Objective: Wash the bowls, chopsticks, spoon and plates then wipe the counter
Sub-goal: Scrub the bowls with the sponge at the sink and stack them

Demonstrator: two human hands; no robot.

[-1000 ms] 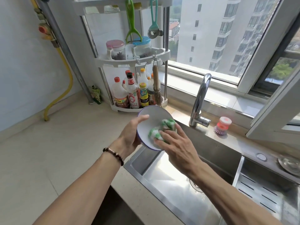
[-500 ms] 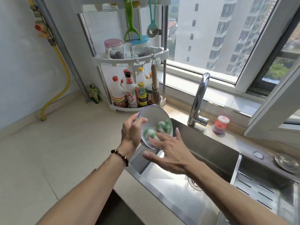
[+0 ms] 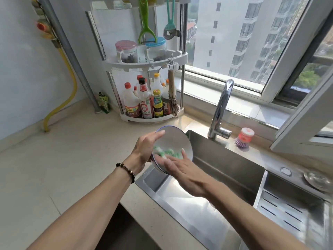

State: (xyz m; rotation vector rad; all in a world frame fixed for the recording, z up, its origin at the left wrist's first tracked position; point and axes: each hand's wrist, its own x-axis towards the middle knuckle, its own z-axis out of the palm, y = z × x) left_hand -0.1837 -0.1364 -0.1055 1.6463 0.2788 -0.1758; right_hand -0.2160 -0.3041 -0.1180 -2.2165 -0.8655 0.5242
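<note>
Forearms reach in from the near edge, and both hands meet at a white bowl [image 3: 173, 141] with a thin blue rim, held tilted in the air over the near-left corner of the steel sink [image 3: 203, 201]. Left hand [image 3: 145, 150], a beaded bracelet [image 3: 126, 171] at its wrist, grips the bowl's left edge, thumb hooked over the rim and fingers behind it. Right hand [image 3: 182, 170] has its fingers laid fairly straight inside the bowl, pressing a green-and-white sponge [image 3: 164, 152] against the inner wall (the sponge is blurred, so its exact shape cannot be told). Left of the sink spreads the pale stone desk [image 3: 63, 168]. Right of the sink's basin lies a slotted steel drain tray [image 3: 288, 213], and just beyond that tray a round metal lid [image 3: 317, 178] rests on the sink's ledge. Behind the sink stands a chrome tap [image 3: 222, 109], with a red-and-purple dish brush [image 3: 243, 138] just right of it. Farther back, left of the tap, a white corner rack [image 3: 144, 60] holds sauce bottles [image 3: 144, 103] below and two lidded jars [image 3: 140, 49] above; a small whisk broom [image 3: 172, 94] hangs from its shelf. A yellow hose [image 3: 66, 83] runs down the wall left of the rack.
</note>
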